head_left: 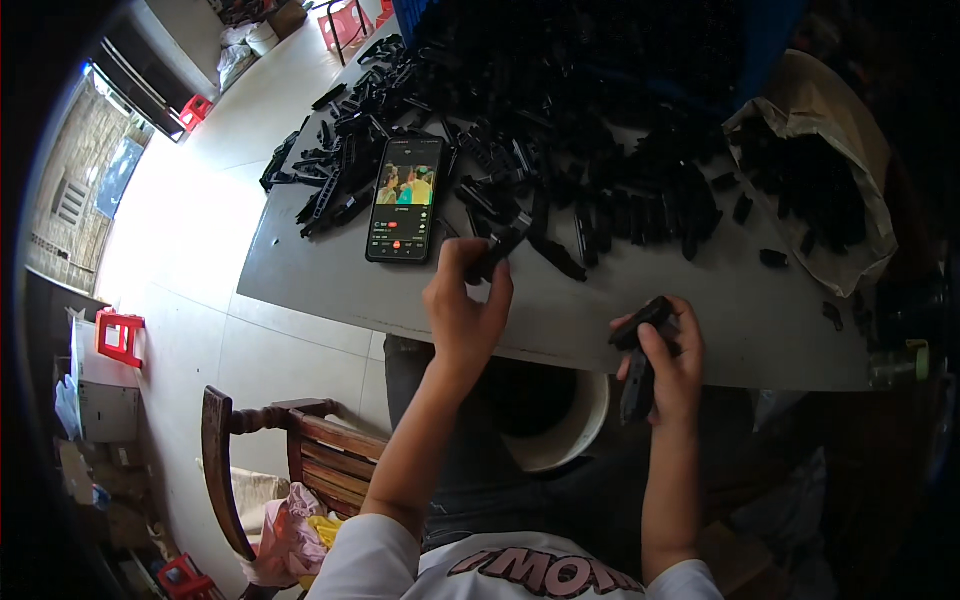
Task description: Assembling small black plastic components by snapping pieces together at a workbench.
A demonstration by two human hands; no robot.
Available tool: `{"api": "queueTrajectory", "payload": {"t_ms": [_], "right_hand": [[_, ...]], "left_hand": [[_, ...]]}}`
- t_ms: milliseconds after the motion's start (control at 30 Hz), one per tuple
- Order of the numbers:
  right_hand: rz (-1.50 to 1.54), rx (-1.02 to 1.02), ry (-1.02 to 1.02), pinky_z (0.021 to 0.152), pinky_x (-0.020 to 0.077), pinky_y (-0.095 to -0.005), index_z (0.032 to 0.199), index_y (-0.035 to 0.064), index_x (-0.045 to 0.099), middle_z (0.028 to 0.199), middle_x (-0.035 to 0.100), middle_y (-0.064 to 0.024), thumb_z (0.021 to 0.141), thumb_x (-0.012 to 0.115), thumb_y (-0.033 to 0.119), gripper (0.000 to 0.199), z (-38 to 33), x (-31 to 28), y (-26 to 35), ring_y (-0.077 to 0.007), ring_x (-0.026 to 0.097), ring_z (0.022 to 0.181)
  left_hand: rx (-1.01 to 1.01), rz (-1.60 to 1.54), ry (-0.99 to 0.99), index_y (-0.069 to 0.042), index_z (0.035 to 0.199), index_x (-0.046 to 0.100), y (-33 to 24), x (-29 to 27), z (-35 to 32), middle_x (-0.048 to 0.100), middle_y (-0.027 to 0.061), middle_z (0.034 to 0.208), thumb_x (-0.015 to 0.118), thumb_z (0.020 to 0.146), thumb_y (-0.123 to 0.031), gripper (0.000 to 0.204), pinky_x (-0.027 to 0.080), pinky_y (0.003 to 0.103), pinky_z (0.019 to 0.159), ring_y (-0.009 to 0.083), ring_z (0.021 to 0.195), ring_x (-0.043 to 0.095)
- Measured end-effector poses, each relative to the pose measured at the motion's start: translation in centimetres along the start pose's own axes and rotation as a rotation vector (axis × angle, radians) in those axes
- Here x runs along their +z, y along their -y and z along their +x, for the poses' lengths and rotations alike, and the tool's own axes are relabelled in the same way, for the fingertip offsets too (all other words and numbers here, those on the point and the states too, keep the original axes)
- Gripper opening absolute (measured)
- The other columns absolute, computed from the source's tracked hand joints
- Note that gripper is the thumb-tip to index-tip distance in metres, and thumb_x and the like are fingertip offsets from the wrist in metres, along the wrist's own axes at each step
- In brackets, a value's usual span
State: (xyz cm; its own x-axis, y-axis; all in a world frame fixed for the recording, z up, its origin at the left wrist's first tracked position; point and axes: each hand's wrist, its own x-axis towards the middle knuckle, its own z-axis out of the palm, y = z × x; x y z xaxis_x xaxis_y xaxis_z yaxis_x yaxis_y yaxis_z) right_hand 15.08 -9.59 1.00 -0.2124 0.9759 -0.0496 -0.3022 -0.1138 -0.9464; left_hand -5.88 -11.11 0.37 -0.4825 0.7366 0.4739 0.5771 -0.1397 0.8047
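Note:
Over the table (pixel 310 285), my left hand (pixel 463 300) is closed on a dark, elongated black plastic piece (pixel 503 246) at the near edge of the heap. Past the table's front edge, my right hand (pixel 680 365) grips black plastic parts: one short part (pixel 643 318) lies across the fingers and a longer one (pixel 636 388) hangs down below. Their exact kind is too dark to make out. A heap of similar black plastic pieces (pixel 630 195) spreads across the table, some long and slotted. A lit phone (pixel 403 200) lies left of my left hand.
An open brown bag (pixel 870 215) of black pieces stands at the right. Behind the heap is a blue container (pixel 775 45). Below the table's edge, a white bucket (pixel 590 425) sits between my legs. A wooden chair (pixel 325 450) with cloth stands left; red stools (pixel 120 338) are farther off.

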Motion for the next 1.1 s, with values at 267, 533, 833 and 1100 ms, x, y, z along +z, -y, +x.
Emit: {"api": "queueTrajectory", "payload": {"t_ms": [267, 533, 833, 1100], "right_hand": [[0.251, 0.072, 0.034, 0.048, 0.0468, -0.0242, 0.097, 0.0011, 0.057, 0.081, 0.060, -0.0054, 0.088, 0.060, 0.017, 0.018, -0.7, 3.7, -0.3, -0.0132, 0.058, 0.058], [0.151, -0.071, -0.025, 0.049, 0.0463, -0.0196, 0.100, 0.0031, 0.055, 0.086, 0.059, -0.0044, 0.087, 0.061, 0.021, 0.023, -1.0, 3.9, -1.1, -0.0096, 0.057, 0.061], [-0.461, -0.493, -0.036, 0.062, 0.0451, -0.0203, 0.100, 0.0003, 0.057, 0.094, 0.059, -0.0038, 0.081, 0.069, 0.016, 0.028, -2.0, 2.3, -2.1, -0.0100, 0.055, 0.070], [-0.031, -0.007, 0.081, 0.064, 0.0493, -0.0217, 0.105, -0.0018, 0.054, 0.105, 0.061, -0.0105, 0.080, 0.069, 0.014, 0.033, -4.1, 3.3, 0.4, -0.0115, 0.060, 0.078]], "left_hand": [[-0.238, -0.548, 0.220, 0.002, 0.125, 0.042, -1.9, 0.0, -3.9, 0.057, 0.0128, 0.108, 0.055, 0.083, 0.006, 0.044, 0.045, 0.026, 0.085, 0.0165, 0.095, 0.060], [-0.325, -0.648, 0.508, 0.002, 0.127, 0.037, -2.1, 0.9, -5.9, 0.054, 0.0110, 0.109, 0.048, 0.079, 0.010, 0.050, 0.040, 0.026, 0.092, 0.0161, 0.106, 0.052], [-0.238, -0.585, 0.608, 0.003, 0.127, 0.039, -4.0, -0.3, -5.8, 0.057, 0.0100, 0.102, 0.054, 0.088, -0.010, 0.043, 0.044, 0.026, 0.079, 0.0147, 0.087, 0.056], [-0.156, -0.511, 0.681, 0.004, 0.119, 0.047, -3.6, -1.9, -6.7, 0.061, 0.0099, 0.087, 0.056, 0.087, -0.011, 0.037, 0.046, 0.025, 0.069, 0.0105, 0.075, 0.056]]}}
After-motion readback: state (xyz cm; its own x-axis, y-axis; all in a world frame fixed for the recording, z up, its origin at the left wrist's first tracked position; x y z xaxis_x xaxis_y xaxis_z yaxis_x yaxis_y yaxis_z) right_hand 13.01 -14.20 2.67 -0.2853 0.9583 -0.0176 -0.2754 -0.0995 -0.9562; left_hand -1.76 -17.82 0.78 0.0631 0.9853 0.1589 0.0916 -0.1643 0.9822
